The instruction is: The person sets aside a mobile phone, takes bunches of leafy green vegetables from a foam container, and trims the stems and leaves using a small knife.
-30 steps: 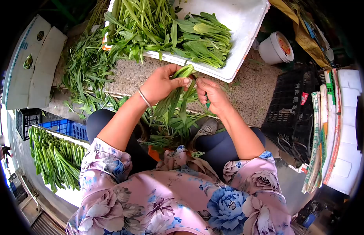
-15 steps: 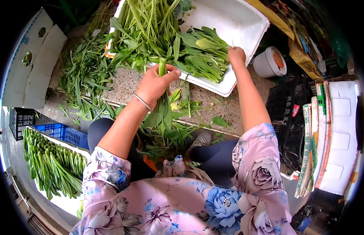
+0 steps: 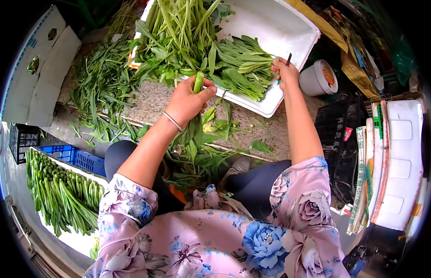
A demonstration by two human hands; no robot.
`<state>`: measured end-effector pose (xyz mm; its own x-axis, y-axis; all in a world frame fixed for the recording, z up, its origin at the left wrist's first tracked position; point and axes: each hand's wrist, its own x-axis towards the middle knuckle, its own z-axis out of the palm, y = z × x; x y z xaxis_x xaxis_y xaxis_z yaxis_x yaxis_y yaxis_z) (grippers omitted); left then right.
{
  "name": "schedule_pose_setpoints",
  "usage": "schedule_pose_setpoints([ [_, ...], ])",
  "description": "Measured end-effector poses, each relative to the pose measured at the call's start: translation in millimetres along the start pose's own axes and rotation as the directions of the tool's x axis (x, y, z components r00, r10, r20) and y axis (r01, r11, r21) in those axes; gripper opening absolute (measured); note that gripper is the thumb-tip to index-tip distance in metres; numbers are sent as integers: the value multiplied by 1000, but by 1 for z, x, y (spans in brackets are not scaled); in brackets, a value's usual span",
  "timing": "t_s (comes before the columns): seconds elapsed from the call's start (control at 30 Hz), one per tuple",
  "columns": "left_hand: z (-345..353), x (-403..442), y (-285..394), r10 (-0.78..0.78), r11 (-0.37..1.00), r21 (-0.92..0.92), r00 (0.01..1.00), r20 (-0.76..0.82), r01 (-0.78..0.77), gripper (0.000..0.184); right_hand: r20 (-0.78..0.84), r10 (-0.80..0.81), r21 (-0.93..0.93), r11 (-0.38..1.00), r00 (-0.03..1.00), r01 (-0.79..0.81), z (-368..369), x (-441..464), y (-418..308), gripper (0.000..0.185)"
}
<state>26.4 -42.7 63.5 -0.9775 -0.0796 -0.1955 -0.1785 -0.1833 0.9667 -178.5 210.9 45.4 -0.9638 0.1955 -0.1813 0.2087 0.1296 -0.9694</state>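
My left hand [image 3: 185, 103] is closed around a green stalk with leaves [image 3: 198, 83]; its cut end points up and the leaves hang below the wrist. At the right end of a white foam box [image 3: 296, 28], my right hand [image 3: 286, 74] is closed on a small knife [image 3: 289, 58] with a dark blade and a green part near the palm. Its fingertips are at the stem ends of a leafy bunch [image 3: 245, 65]. Longer pale green stems [image 3: 180, 28] fill the left side of the box.
Loose leaves [image 3: 104, 83] cover the stone ledge [image 3: 150, 99] at left. Bundled greens [image 3: 62, 190] lie beside a blue crate [image 3: 76, 156]. To the right stand a white bucket [image 3: 318, 78], black crates [image 3: 338, 134] and stacked foam boxes [image 3: 398, 162].
My right hand has left the held stalk and moved right and up to the leafy bunch in the box. My left hand has kept its stalk, now held more upright.
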Motion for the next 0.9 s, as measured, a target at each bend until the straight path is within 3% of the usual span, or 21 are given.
schedule_pose_setpoints([
  [0.07,1,0,-3,6,1000,11,1000,0,-6,22,33,-83,-8,996,996,84,-6,-31,-18,26],
  [0.13,3,1,-11,194,959,218,981,-30,-183,19,108,-175,9,985,979,175,-11,-69,-29,30],
  [0.17,6,-1,-11,188,960,215,982,-28,-177,19,148,-187,32,982,971,185,-12,-89,-30,31],
  [0.23,15,-10,-3,585,674,590,809,-60,-443,16,249,-173,11,984,953,176,-12,-128,-26,33],
  [0.27,16,-15,5,701,492,704,713,29,-512,19,289,-141,7,989,947,146,-11,-146,-21,32],
  [0.3,18,-22,13,708,386,758,696,121,-525,25,330,-110,4,993,938,115,-9,-161,-14,32],
  [0.37,24,-24,9,690,411,661,688,225,-628,32,414,-98,53,995,905,83,-3,-185,1,31],
  [0.4,27,-25,3,576,541,607,783,237,-582,36,449,-46,42,999,892,31,0,-192,7,30],
  [0.43,26,-25,-3,565,544,614,791,236,-572,36,469,-3,66,997,883,-32,2,-197,12,30],
  [0.53,21,-16,-17,175,760,579,951,255,-295,36,553,-19,81,996,833,-31,9,-198,24,29],
  [0.57,18,-13,-20,173,760,581,952,252,-292,36,564,-60,71,997,824,23,12,-198,25,29],
  [0.63,15,-9,-26,36,909,399,978,206,-118,37,579,-94,61,996,810,72,11,-198,25,30],
  [0.7,15,-9,-26,-11,933,354,982,190,-58,37,659,1,103,990,752,-92,10,-197,26,34],
  [0.77,16,-12,-20,-47,972,233,984,172,6,38,658,-6,118,989,753,-95,12,-198,31,38],
  [0.9,15,-10,-21,-71,961,277,982,175,20,36,709,23,126,979,705,-159,12,-196,33,33],
])
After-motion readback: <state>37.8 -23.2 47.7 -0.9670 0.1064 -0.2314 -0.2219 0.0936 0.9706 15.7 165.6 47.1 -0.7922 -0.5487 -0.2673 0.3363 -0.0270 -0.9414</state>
